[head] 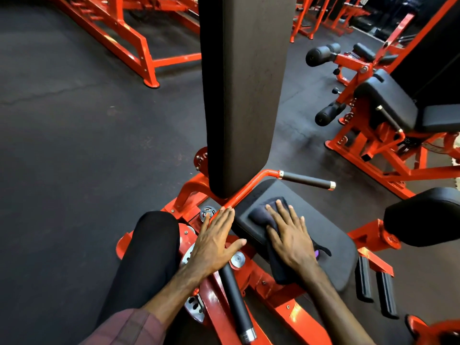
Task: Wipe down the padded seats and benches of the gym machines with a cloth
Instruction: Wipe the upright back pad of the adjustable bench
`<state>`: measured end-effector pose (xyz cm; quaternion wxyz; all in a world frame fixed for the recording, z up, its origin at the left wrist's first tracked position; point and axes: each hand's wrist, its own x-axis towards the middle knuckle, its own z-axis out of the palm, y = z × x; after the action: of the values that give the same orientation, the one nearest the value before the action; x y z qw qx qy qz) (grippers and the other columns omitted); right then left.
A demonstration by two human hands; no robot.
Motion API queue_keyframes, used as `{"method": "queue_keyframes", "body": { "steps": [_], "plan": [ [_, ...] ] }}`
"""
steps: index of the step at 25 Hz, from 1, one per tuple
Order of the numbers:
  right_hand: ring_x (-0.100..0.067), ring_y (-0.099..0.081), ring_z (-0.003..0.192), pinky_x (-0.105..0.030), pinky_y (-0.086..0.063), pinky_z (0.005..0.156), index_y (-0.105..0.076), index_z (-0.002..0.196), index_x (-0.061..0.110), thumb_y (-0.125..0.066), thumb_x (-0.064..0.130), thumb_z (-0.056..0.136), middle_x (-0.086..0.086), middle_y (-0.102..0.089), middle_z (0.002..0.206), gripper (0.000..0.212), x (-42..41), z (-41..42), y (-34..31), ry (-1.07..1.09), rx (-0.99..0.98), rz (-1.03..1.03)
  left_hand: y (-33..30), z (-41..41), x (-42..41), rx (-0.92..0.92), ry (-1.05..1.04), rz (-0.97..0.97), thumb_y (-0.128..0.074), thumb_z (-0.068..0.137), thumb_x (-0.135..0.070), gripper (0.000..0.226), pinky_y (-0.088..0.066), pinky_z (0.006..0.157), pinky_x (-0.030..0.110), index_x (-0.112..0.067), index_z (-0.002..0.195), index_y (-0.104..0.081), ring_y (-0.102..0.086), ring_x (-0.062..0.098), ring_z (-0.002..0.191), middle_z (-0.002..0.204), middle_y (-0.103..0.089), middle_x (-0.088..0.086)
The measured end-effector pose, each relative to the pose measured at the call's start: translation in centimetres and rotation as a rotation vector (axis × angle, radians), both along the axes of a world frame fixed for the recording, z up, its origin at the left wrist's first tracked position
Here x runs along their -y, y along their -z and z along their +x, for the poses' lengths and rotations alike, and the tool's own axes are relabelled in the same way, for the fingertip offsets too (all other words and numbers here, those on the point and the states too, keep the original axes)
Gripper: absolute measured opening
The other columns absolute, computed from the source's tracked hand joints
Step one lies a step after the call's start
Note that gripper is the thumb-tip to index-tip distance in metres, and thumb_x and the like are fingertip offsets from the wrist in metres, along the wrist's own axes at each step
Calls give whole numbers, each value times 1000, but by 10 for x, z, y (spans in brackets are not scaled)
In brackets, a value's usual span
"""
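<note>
Right hand [292,241] fingers [283,212] flat on cloth [263,215].

Both forearms bare, no watch, rings or gloves on left hand [214,241] or right hand [292,239]. Left sleeve [127,328] pushed up near elbow: dull maroon-brown fabric w/ faint check lines. Left leg [146,255] in plain black trousers, snug fit, no markings.

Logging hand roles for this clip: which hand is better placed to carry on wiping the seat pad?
Right. The right hand lies flat on the cloth on the seat pad. The left hand rests on the orange frame bar beside it, without cloth.
</note>
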<state>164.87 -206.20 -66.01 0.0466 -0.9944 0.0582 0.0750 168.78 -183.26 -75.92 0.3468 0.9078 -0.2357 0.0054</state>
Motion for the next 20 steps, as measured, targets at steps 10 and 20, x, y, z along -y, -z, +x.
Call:
{"method": "queue_keyframes", "body": {
  "steps": [10,20],
  "plan": [
    [-21,-1,163,-57,-12,129,-26,162,43,-21,63,103,13,-9,175,63,-25,9,8,-142,91,-48,2,-7,3,40,-135,-226,-47,99,-20,66,0,131,28,-7,163,-35,-16,14,161,170,-28,1],
    [-27,-26,155,-65,-15,123,-58,142,35,-36,63,104,7,-47,158,52,-26,101,4,-211,63,-67,7,-6,5,20,-158,-192,-39,107,-40,63,-8,132,34,-11,164,-34,-15,10,161,171,-30,2]
  ]
}}
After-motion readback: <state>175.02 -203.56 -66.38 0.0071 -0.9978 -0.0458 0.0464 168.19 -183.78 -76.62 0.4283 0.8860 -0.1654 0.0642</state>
